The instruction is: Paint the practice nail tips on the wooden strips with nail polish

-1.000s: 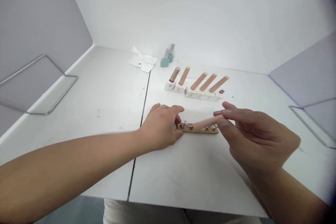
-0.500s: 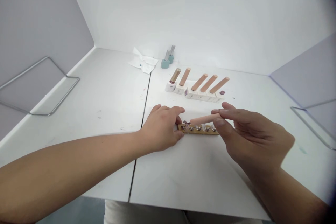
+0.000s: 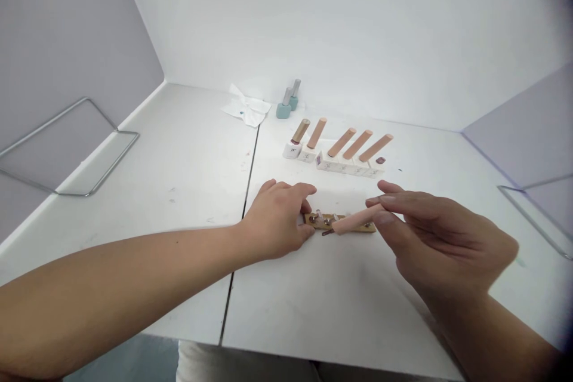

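The loosely curled left hand (image 3: 275,212) steadies the end of the wooden strip (image 3: 342,217) while the right hand (image 3: 441,239) firmly pinches a peach rod (image 3: 358,219) angled across it.

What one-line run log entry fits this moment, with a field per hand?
left hand: at left end of wooden strip | right hand: pinches peach wooden rod above strip | beyond: upright rods in white blocks

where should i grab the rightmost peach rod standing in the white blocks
Probably around the upper shaft of the rightmost peach rod, pinching from the right: it is a smooth, straight cylinder standing tilted in its white block, with the next rod close on its left, so that side is tight. Its free top end stands well clear of the block.
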The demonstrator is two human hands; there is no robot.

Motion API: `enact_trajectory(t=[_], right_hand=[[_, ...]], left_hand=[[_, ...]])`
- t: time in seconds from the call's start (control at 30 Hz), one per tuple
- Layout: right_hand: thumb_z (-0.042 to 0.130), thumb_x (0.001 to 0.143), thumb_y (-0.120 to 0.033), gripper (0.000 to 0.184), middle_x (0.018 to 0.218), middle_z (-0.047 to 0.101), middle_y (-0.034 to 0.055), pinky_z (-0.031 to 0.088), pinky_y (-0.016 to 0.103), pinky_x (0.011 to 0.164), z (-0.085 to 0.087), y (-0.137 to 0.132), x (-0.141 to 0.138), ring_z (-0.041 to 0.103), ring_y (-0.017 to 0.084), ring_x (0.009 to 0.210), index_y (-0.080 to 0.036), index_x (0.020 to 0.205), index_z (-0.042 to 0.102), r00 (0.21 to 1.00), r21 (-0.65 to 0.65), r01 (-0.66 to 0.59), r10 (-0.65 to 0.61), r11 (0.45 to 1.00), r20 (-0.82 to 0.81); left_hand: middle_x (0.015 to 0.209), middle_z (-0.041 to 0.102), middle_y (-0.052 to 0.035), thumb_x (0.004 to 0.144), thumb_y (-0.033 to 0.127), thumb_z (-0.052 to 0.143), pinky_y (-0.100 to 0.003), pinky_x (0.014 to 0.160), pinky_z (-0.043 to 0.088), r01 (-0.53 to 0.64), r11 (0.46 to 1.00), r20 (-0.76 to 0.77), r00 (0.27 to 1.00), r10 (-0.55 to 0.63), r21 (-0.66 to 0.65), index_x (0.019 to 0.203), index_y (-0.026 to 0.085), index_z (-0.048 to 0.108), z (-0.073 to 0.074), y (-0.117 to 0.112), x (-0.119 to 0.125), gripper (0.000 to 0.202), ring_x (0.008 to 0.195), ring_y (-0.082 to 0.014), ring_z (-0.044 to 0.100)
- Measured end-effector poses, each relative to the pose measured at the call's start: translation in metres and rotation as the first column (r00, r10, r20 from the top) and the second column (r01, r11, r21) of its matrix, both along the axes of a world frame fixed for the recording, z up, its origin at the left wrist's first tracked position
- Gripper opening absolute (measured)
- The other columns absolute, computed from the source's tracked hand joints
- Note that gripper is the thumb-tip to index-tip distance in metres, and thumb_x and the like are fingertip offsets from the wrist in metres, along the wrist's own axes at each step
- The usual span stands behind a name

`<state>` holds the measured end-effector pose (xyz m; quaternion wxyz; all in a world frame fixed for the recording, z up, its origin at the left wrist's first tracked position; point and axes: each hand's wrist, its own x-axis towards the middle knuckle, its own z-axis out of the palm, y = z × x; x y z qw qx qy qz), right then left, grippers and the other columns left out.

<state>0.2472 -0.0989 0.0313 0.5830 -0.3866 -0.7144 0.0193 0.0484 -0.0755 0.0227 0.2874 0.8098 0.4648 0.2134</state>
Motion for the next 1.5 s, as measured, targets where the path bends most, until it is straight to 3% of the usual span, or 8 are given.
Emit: enact_trajectory(t=[0.1,0.3,0.5,0.7,0.87,1.1,1.5], right_hand=[[0.072,0.062,-0.002,0.035,0.072,0.071,-0.0040,0.061,0.037,0.081,0.0006,-0.0002,-0.0030,0.070,0.016,0.074,-0.024,0.089,0.071,0.998,0.032,0.045,-0.044,0.998,-0.046],[0.073,0.063,-0.005,0.035,0.073,0.071,-0.0046,0.059,0.042,0.086,-0.0037,0.0026,-0.0039,0.071,0.018,0.077,-0.027,0.091,0.070,0.989,0.012,0.144,-0.143,0.990,-0.042],[0.072,0.065,-0.006,0.034,0.078,0.071,-0.0051,0.056,0.045,0.092,-0.0055,0.0020,0.0005,0.069,0.017,0.080,-0.027,0.091,0.070,0.996,-0.061,0.086,-0.087,0.994,-0.008],[0.072,0.064,-0.004,0.032,0.071,0.069,-0.0053,0.059,0.040,0.086,-0.0024,0.0012,0.0001,0.068,0.014,0.069,-0.024,0.088,0.071,0.999,-0.008,0.034,-0.034,0.999,-0.003],[0.073,0.062,-0.003,0.034,0.073,0.071,-0.0033,0.060,0.036,0.081,-0.0013,0.0002,-0.0026,0.070,0.016,0.075,-0.024,0.089,0.071,0.992,0.028,0.105,-0.103,0.994,-0.070],[0.072,0.066,-0.006,0.030,0.072,0.071,-0.0050,0.057,0.042,0.089,-0.0062,0.0019,-0.0019,0.070,0.017,0.080,-0.025,0.089,0.071,0.985,-0.043,0.173,-0.172,0.984,0.017],[0.072,0.063,-0.002,0.033,0.070,0.069,-0.0047,0.060,0.038,0.084,-0.0011,0.0005,-0.0014,0.069,0.015,0.074,-0.024,0.088,0.071,0.998,0.009,0.060,-0.060,0.998,-0.023]], left_hand=[[0.095,0.071,0.0004,0.073,0.022,0.064,-0.042,0.095,0.039,0.001,1.000,0.006,1.000,-0.001,-0.002,0.120,0.019,0.050,-0.0009,0.0004,-0.0002,0.049,0.101,-0.0244,0.058],[0.096,0.071,0.0008,0.074,0.022,0.064,-0.043,0.096,0.039,0.008,1.000,0.006,1.000,-0.008,0.009,0.119,0.020,0.050,-0.0005,0.0008,0.0002,0.048,0.102,-0.0245,0.059],[0.095,0.071,0.0002,0.073,0.022,0.064,-0.042,0.095,0.039,0.005,1.000,0.001,1.000,-0.005,-0.004,0.120,0.017,0.049,0.0014,-0.0008,0.0006,0.049,0.102,-0.0245,0.058],[0.095,0.071,0.0005,0.073,0.022,0.064,-0.042,0.095,0.038,-0.001,1.000,-0.001,1.000,0.001,-0.005,0.120,0.019,0.050,-0.0002,0.0004,0.0003,0.049,0.101,-0.0245,0.058],[0.096,0.071,0.0006,0.073,0.022,0.064,-0.042,0.095,0.038,0.004,1.000,0.003,1.000,-0.004,-0.003,0.120,0.020,0.049,-0.0010,0.0013,0.0007,0.049,0.101,-0.0244,0.057],[0.096,0.071,0.0010,0.073,0.023,0.064,-0.041,0.094,0.038,0.005,1.000,-0.001,1.000,-0.005,0.012,0.119,0.019,0.049,-0.0019,0.0013,0.0007,0.049,0.101,-0.0244,0.056],[0.095,0.071,0.0009,0.073,0.022,0.065,-0.041,0.094,0.038,-0.001,1.000,0.009,1.000,0.001,0.005,0.120,0.020,0.049,-0.0025,0.0008,0.0003,0.050,0.101,-0.0240,0.057]])
